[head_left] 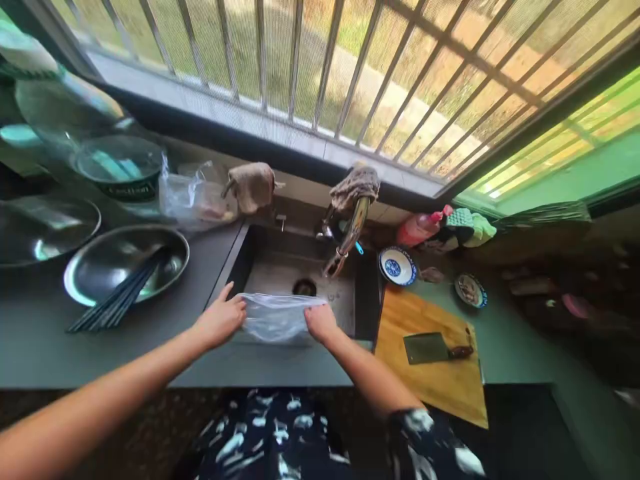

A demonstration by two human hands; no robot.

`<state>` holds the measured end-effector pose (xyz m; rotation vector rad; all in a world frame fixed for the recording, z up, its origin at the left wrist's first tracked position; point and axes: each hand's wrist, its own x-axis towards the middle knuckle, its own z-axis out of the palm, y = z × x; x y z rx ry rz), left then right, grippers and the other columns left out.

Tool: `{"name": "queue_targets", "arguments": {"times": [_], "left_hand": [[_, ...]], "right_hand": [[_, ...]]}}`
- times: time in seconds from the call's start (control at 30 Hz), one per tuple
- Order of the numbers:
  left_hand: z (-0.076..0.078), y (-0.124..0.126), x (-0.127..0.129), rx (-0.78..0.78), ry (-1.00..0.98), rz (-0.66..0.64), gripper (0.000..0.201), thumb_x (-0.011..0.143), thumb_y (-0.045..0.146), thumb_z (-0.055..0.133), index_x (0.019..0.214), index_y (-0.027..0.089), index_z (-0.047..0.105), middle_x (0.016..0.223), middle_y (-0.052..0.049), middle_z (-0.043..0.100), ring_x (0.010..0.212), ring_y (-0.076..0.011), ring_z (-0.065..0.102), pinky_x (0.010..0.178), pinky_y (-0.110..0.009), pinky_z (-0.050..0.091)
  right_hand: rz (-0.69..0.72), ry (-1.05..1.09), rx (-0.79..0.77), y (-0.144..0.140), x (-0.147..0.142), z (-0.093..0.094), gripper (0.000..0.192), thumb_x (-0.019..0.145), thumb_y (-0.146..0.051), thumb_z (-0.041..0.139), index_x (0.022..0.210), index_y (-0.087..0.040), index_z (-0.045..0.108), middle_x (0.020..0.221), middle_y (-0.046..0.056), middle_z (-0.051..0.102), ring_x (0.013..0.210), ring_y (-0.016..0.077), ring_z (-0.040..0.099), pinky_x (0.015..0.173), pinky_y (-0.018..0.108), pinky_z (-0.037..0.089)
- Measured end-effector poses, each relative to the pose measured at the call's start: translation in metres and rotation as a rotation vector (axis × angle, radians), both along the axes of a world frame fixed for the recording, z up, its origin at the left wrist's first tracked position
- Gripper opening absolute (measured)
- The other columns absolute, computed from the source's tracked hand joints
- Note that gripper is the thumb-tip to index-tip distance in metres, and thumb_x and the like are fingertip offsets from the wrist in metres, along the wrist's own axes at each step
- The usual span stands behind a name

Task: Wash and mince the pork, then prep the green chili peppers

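Note:
A clear plastic bag is stretched between my two hands above the front edge of the sink. My left hand pinches its left end, with the thumb raised. At the right end, my right hand is closed on the bag's edge. The bag's upper rim is pulled fairly straight while its lower part sags. Behind it, the sink's drain shows, and the faucet with a cloth draped over it curves down into the basin.
To the right, a cleaver lies on a wooden cutting board, near blue-and-white bowls. On the left are a metal bowl holding dark chopsticks, another plastic bag and a rolled cloth. A barred window runs behind.

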<state>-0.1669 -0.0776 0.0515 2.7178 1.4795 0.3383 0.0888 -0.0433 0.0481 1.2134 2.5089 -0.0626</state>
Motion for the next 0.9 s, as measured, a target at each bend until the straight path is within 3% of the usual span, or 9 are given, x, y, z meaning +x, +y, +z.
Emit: {"name": "queue_targets", "arguments": {"times": [0.2,0.37,0.47,0.57,0.63,0.7,0.77,0.8,0.9], "left_hand": [[0.03,-0.003,-0.012,0.069,0.061,-0.022,0.015,0.072,0.012,0.051,0.076,0.014,0.065,0.121,-0.018,0.054,0.114,-0.0296,0.046,0.102,-0.056,0.019],[0.06,-0.023,-0.007,0.07,-0.083,-0.054,0.02,0.073,0.016,0.051,0.083,0.02,0.068,0.127,-0.011,0.052,0.122,-0.0305,0.04,0.105,-0.057,0.013],[0.082,-0.037,-0.009,0.082,-0.183,-0.197,0.034,0.077,0.012,0.047,0.103,0.027,0.063,0.128,-0.004,0.052,0.121,-0.0261,0.043,0.107,-0.054,0.017],[0.103,-0.053,-0.01,0.177,-0.462,-0.262,0.053,0.073,0.012,0.055,0.119,0.038,0.052,0.129,0.004,0.051,0.116,-0.0232,0.047,0.107,-0.05,0.026],[0.108,-0.058,-0.009,0.321,-0.833,-0.068,0.06,0.07,0.017,0.062,0.122,0.043,0.046,0.131,0.009,0.047,0.117,-0.0241,0.045,0.104,-0.048,0.033],[0.1,-0.053,-0.005,0.4,-1.225,0.302,0.055,0.072,0.026,0.063,0.122,0.041,0.046,0.131,0.009,0.046,0.12,-0.0254,0.042,0.102,-0.047,0.036],[0.08,-0.039,0.001,0.154,-1.479,0.684,0.044,0.074,0.032,0.06,0.117,0.03,0.051,0.123,0.001,0.053,0.116,-0.0264,0.046,0.097,-0.044,0.039],[0.067,-0.03,0.004,-0.172,-1.518,0.794,0.042,0.073,0.034,0.063,0.112,0.024,0.054,0.115,-0.003,0.058,0.108,-0.0261,0.052,0.092,-0.041,0.043],[0.033,-0.009,0.012,-1.155,-1.666,0.708,0.036,0.076,0.041,0.058,0.101,0.015,0.06,0.09,-0.008,0.067,0.081,-0.0251,0.062,0.071,-0.038,0.05]], "right_hand": [[0.082,0.014,0.023,0.006,0.017,0.023,0.025,0.082,-0.016,0.044,0.087,-0.015,0.069,0.105,0.013,0.06,0.088,0.0232,0.056,0.073,0.033,0.043],[0.151,0.099,0.061,-0.017,0.025,0.055,0.021,0.079,-0.017,0.048,0.082,-0.015,0.069,0.111,0.014,0.057,0.095,0.0258,0.051,0.078,0.037,0.042],[0.138,0.164,0.092,-0.035,0.028,0.069,0.019,0.079,-0.017,0.049,0.08,-0.016,0.068,0.107,0.013,0.058,0.097,0.0256,0.05,0.081,0.039,0.041],[0.105,0.237,0.13,-0.048,0.033,0.08,0.017,0.077,-0.014,0.05,0.075,-0.016,0.067,0.109,0.013,0.056,0.102,0.0278,0.048,0.086,0.042,0.039],[0.091,0.319,0.126,-0.053,0.039,0.085,0.014,0.075,-0.013,0.052,0.072,-0.015,0.065,0.119,0.014,0.052,0.108,0.0301,0.046,0.088,0.044,0.038],[0.11,0.451,0.078,-0.055,0.046,0.088,0.01,0.072,-0.012,0.054,0.071,-0.015,0.063,0.134,0.013,0.04,0.116,0.0303,0.041,0.092,0.045,0.037],[0.152,0.615,0.006,-0.058,0.056,0.089,0.01,0.07,-0.012,0.056,0.075,-0.017,0.063,0.143,0.009,0.028,0.122,0.0275,0.037,0.095,0.041,0.036],[0.165,0.697,-0.028,-0.059,0.061,0.088,0.012,0.069,-0.011,0.056,0.077,-0.018,0.063,0.145,0.007,0.026,0.124,0.0257,0.035,0.096,0.04,0.036],[0.12,0.879,-0.068,-0.067,0.078,0.073,0.016,0.072,-0.012,0.053,0.081,-0.02,0.064,0.143,0.005,0.03,0.125,0.0217,0.036,0.098,0.036,0.036]]}}
